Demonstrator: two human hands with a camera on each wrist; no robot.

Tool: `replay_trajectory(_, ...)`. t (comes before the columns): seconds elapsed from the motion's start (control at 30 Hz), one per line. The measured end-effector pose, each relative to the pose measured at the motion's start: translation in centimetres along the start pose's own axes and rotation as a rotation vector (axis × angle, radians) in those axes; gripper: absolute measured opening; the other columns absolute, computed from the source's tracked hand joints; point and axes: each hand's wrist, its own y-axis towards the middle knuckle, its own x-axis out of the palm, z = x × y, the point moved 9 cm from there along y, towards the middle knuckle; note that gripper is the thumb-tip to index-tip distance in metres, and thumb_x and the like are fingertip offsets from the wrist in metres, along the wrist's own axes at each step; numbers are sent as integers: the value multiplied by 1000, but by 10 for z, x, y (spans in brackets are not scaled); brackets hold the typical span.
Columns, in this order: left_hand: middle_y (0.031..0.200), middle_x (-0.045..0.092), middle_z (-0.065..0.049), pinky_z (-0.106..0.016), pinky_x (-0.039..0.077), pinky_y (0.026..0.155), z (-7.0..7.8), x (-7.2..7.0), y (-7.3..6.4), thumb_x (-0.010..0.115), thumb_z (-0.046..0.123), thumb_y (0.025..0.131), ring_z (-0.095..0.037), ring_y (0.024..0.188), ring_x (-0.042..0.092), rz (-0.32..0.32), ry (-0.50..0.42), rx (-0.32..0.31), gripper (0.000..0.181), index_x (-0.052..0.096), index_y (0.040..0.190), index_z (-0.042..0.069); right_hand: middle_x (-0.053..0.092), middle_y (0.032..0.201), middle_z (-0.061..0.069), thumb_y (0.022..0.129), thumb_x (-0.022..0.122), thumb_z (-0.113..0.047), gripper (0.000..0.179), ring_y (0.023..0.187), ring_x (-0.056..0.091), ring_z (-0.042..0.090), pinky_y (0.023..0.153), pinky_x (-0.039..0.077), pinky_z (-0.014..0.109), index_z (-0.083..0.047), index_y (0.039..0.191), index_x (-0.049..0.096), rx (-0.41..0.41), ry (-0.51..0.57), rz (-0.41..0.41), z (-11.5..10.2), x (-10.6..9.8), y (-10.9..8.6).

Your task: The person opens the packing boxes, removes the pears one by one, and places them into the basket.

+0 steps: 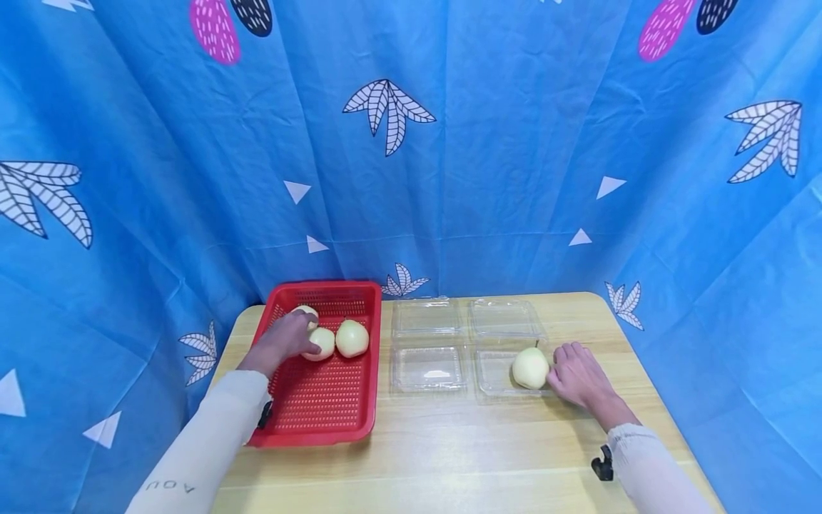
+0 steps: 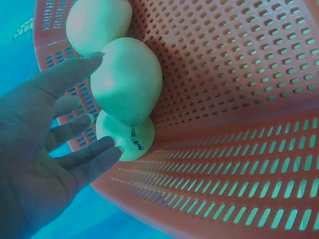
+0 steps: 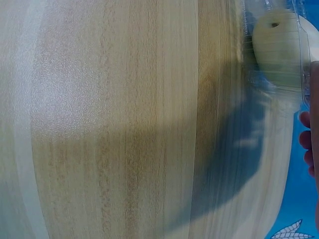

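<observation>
In the red basket (image 1: 324, 403) at the left lie three pale yellow pears. My left hand (image 1: 285, 339) reaches in from the left, fingers spread about two of them. In the left wrist view its thumb is at the side of the middle pear (image 2: 127, 82), and the other fingers lie close to the lower pear (image 2: 124, 139). The third pear (image 1: 352, 338) sits to the right. Another pear (image 1: 530, 368) stands stem up in the near right clear plastic box (image 1: 497, 382). My right hand (image 1: 581, 377) rests beside that box, fingers loosely bent, thumb near the pear.
Three more clear plastic boxes stand in the group: near left (image 1: 427, 368), far left (image 1: 427, 318) and far right (image 1: 506, 319). All are on a light wooden table (image 1: 462, 450). A blue patterned curtain (image 1: 411, 200) encloses the back and sides.
</observation>
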Motion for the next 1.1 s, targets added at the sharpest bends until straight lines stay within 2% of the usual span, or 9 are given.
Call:
replay_trajectory(0.17,127,65,-21,-55,60,95,6,-8,1,91,35,79,-35,111,63,52,38,37,75,61,139,2,50,80,7,88,60,-25,20,78,44,25,69,40,37,-8,82,51,-1,1,-2,1,1,0)
replay_trajectory(0.37,129,64,-22,-58,61,93,19,-18,3,89,43,77,-36,111,64,113,42,75,83,57,142,3,48,79,6,86,59,-25,20,76,43,24,68,38,36,-8,80,49,-11,-3,22,0,-1,-1)
replay_trajectory(0.7,139,59,-21,-62,58,96,44,-25,6,83,49,81,-40,124,57,154,26,71,84,51,147,6,49,80,6,86,58,-25,20,76,43,23,68,37,35,-9,80,49,-10,-13,17,0,-1,-2)
replay_trajectory(0.9,144,56,-21,-63,58,97,71,-30,7,85,48,80,-40,130,53,175,-15,102,87,50,148,6,48,78,6,85,59,-25,20,75,42,23,67,37,35,-9,79,48,-22,-12,40,-1,-3,-2)
replay_trajectory(1.1,141,58,-17,-58,57,101,104,-30,11,77,58,83,-37,126,55,206,26,165,83,53,144,7,48,79,6,84,57,-25,19,76,42,24,67,37,35,-9,79,48,-23,-11,41,-2,-4,-1)
